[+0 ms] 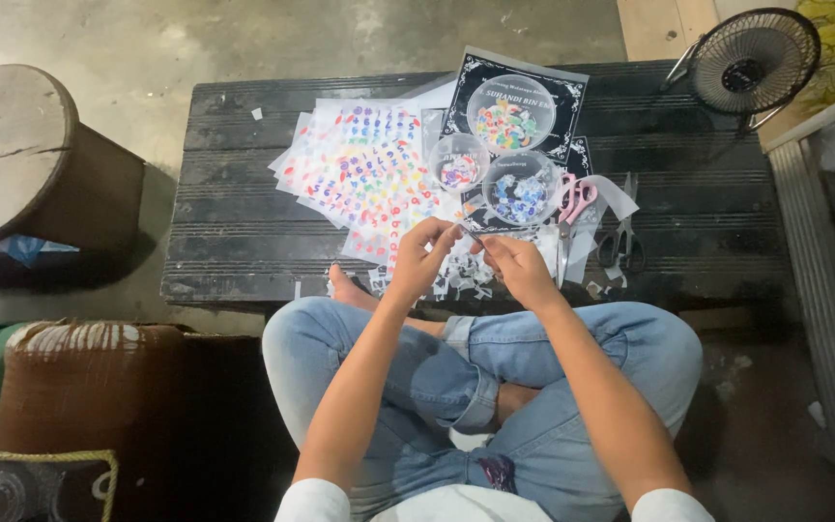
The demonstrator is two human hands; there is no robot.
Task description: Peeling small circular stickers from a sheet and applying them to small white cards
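I sit cross-legged in blue jeans before a low black slatted table (244,246). My left hand (421,257) and my right hand (516,266) meet at the table's front edge, pinching a small thin piece between their fingertips; what it is stays too small to tell. Just beyond the hands lie white paper scraps (456,277). Sheets of colourful letter stickers (364,169) are spread on the table ahead of my left hand. Three round clear containers hold coloured bits: a large one (510,114), a small one (458,161) and another (520,188).
Pink-handled scissors (575,205) and black-handled scissors (622,237) lie right of the containers. A small black fan (761,60) stands at the table's far right corner. A round wooden stool (21,155) is at the left, a brown bundle (89,387) beside my left knee.
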